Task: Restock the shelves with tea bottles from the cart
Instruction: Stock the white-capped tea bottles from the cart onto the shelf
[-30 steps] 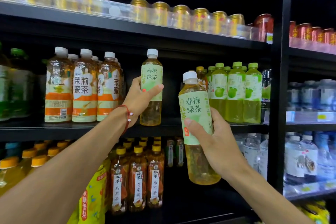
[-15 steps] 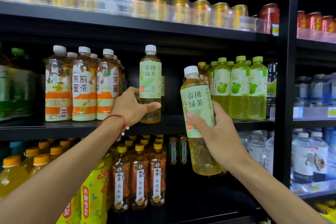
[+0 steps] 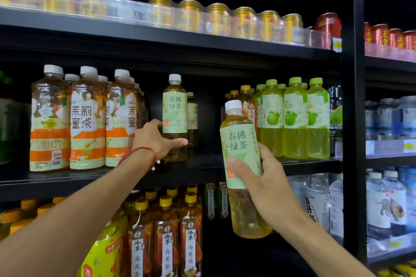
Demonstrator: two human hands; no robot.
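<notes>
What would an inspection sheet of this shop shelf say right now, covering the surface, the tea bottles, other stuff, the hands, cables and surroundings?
Surface: black middle shelf, with a bare gap between the jasmine tea and the apple drinks.
Job's things: one green tea bottle stands upright in that gap with another behind it; a second green tea bottle is held in the air, tilted, in front of the shelf edge.
Clutter: jasmine tea bottles to the left, apple drink bottles to the right.
Hands: left hand rests on the lower part of the standing bottle; right hand grips the second.
Cables: nothing seen.
Surroundings: gold cans above, oolong bottles below, water bottles on the right bay.
</notes>
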